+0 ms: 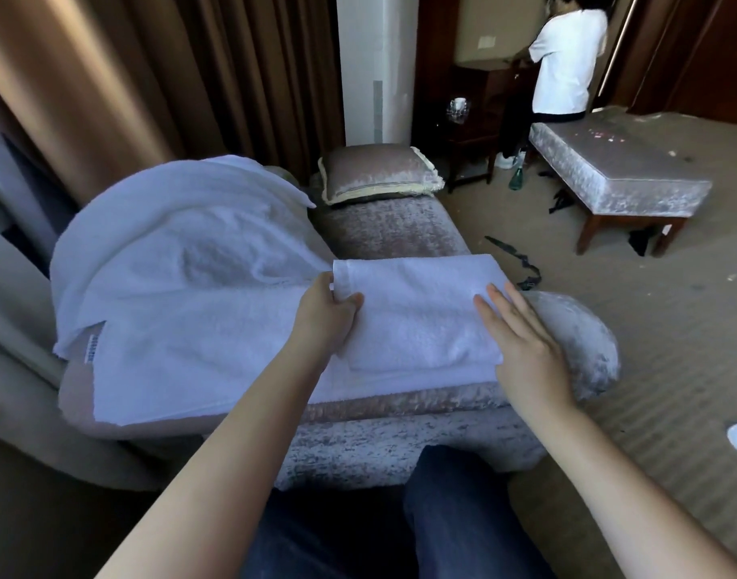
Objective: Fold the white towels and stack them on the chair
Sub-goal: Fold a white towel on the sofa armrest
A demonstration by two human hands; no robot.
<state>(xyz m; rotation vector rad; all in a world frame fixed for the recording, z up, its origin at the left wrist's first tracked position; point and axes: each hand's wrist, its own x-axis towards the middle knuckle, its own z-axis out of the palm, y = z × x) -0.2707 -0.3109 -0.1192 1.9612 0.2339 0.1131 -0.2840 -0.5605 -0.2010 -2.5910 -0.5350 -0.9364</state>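
A folded white towel (421, 311) lies on top of a larger spread white towel (199, 344) on the velvet chair seat (392, 445). My left hand (325, 315) pinches the folded towel's left edge between thumb and fingers. My right hand (521, 340) rests flat with straight fingers on the folded towel's right end, next to the chair's rounded arm (580, 340). More white towel (178, 215) is draped over the chair's back at the left.
A cushion (379, 173) sits at the far end of the seat. A velvet bench (617, 177) stands on the carpet at the right, with a person in a white shirt (563, 64) behind it. Curtains hang on the left. Dark straps (517, 261) lie on the floor.
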